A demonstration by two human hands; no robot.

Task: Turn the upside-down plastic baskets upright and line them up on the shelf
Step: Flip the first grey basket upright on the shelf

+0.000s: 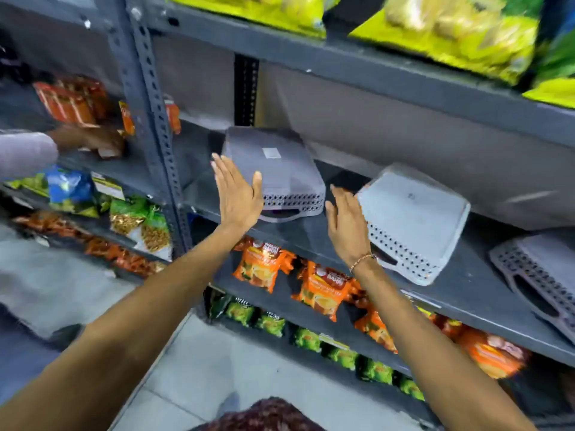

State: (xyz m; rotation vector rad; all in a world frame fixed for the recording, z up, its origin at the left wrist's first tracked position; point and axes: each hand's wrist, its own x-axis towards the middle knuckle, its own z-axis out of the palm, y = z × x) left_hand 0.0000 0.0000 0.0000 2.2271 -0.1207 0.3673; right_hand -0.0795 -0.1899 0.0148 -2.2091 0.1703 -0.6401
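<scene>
Three grey perforated plastic baskets lie upside down on the dark grey shelf. The left basket has a white label on its base. The middle basket sits tilted, and the right basket is cut off by the frame edge. My left hand is open, fingers spread, at the left basket's near left corner. My right hand is open between the left and middle baskets, close to the middle basket's left side. Neither hand grips anything.
Orange snack packets fill the shelf below, green packets lower still. Yellow-green bags lie on the shelf above. A perforated upright post bounds the bay on the left. Another person's sleeve and hand reach into the neighbouring bay.
</scene>
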